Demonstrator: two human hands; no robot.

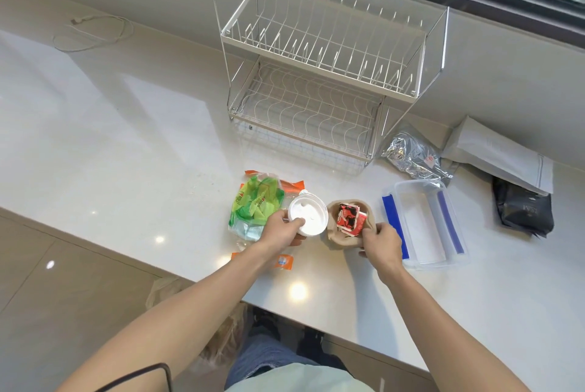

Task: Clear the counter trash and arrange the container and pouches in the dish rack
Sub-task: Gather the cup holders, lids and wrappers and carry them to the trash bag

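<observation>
In front of the dish rack, near the counter edge: left hand, fingers curled onto a white plastic cup lid, thumb on top, apparently just lifted off or about to be set back. Beside it: right hand, fingers clenched round the wall of a brown paper cup, steadying it upright; red sauce packets stuffed inside, likely gathered as trash. Left of the cup, still in front of the rack: clear bag of green and orange wrappers. Right of the cup: clear plastic container with blue clips, open, not yet racked. Right of the rack: silver foil pouch, white pouch, black pouch, all flat on the counter. Rack: both tiers bare.
</observation>
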